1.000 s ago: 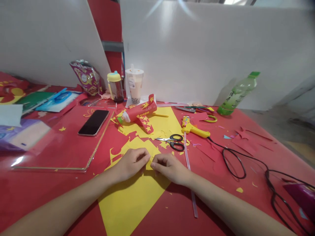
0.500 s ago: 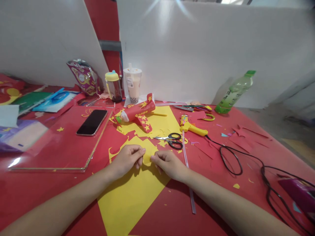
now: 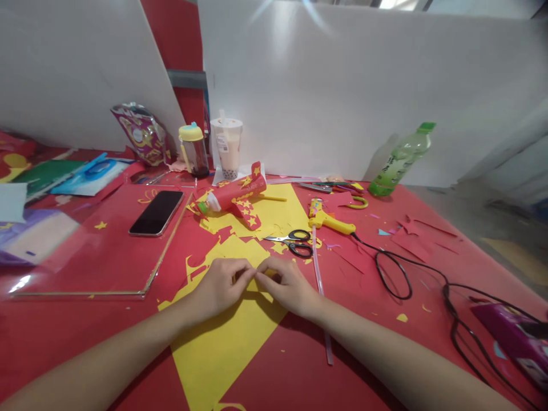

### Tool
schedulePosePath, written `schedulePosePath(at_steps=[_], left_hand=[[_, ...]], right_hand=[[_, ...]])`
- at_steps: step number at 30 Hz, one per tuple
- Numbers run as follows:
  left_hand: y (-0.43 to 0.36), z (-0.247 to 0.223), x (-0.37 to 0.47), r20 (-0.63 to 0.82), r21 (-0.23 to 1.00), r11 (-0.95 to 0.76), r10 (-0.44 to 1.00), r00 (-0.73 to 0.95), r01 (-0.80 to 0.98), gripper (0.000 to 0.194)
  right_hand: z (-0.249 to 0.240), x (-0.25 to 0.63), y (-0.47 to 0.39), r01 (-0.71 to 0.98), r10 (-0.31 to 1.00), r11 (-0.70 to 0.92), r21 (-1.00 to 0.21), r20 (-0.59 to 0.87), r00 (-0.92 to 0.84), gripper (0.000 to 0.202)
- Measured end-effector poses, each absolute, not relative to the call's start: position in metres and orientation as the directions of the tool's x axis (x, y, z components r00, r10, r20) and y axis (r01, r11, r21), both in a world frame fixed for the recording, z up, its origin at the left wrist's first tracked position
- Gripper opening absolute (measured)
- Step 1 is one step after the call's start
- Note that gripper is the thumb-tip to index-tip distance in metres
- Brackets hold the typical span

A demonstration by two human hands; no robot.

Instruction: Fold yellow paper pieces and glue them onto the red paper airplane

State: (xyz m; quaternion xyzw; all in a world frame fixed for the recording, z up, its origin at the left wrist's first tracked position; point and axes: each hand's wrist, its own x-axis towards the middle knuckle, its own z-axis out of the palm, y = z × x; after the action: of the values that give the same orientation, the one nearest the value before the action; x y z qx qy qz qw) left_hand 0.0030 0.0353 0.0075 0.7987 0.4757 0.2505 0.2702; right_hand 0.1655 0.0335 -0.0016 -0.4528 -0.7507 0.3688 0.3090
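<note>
My left hand (image 3: 226,282) and my right hand (image 3: 286,285) meet over a yellow paper sheet (image 3: 226,348), fingertips and thumbs pinched together and touching. Between them is a small piece of yellow paper, almost wholly covered by the fingers now. Just beyond the hands lie black-handled scissors (image 3: 295,242), blades pointing left, with yellow scraps about them. Farther back, a red model plane (image 3: 240,193) decorated with yellow stars lies on another yellow sheet (image 3: 286,214).
To the right are a yellow glue gun (image 3: 331,222), its black cord (image 3: 411,260), a clear glue stick (image 3: 319,274) and a tilted green bottle (image 3: 402,160). A phone (image 3: 157,212) lies left. A milk tea cup (image 3: 228,148) and a yellow-lidded bottle (image 3: 193,149) stand behind.
My hands have come together until their fingertips touch, covering the small yellow paper piece that showed between them. The whole view has shifted slightly.
</note>
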Motion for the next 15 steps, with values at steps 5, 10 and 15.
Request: schedulePosePath(at_steps=[5, 10, 15], left_hand=[[0.030, 0.006, 0.006, 0.167, 0.659, -0.421, 0.890, 0.425, 0.623, 0.029], [0.035, 0.010, 0.004, 0.189, 0.727, -0.346, 0.931, 0.312, 0.593, 0.029], [0.041, 0.013, -0.001, 0.166, 0.794, -0.220, 0.975, 0.145, 0.567, 0.032]], right_hand=[[0.000, 0.163, 0.034, 0.467, 0.902, 0.340, -0.816, 0.142, -0.408, 0.021], [-0.001, 0.165, 0.037, 0.360, 0.931, 0.124, -0.925, -0.018, -0.366, 0.014], [-0.003, 0.170, 0.041, 0.216, 0.955, -0.043, -0.975, -0.104, -0.279, 0.013]])
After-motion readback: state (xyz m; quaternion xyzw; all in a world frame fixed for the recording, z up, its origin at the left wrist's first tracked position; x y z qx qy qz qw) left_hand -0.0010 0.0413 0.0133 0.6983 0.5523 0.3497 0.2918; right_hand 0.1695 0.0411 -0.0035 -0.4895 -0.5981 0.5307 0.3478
